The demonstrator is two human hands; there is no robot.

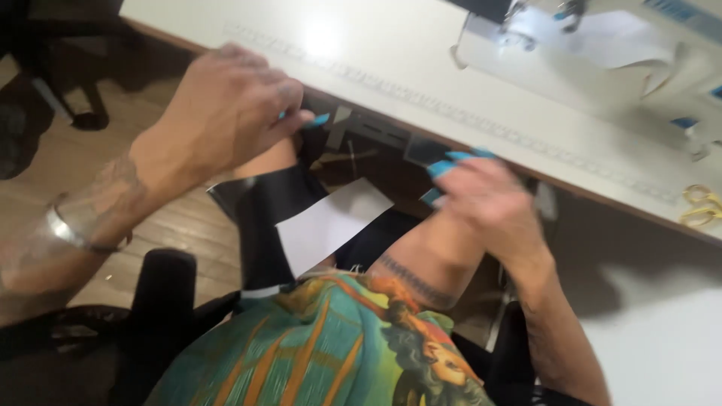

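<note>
The left hand point(222, 113) has its fingers pinched on the top of a shiny black strip point(263, 207) that hangs over the lap, below the white desk point(391, 68). The right hand point(485, 199) is blurry; I cannot tell how its fingers sit.

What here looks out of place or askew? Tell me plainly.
Nothing is clearly spilled or damaged. The black fabric strip hangs off the white table edge over the lap, held near its top by the left hand. The right hand is blurred. Gold scissors lie right at the table's edge.
</note>
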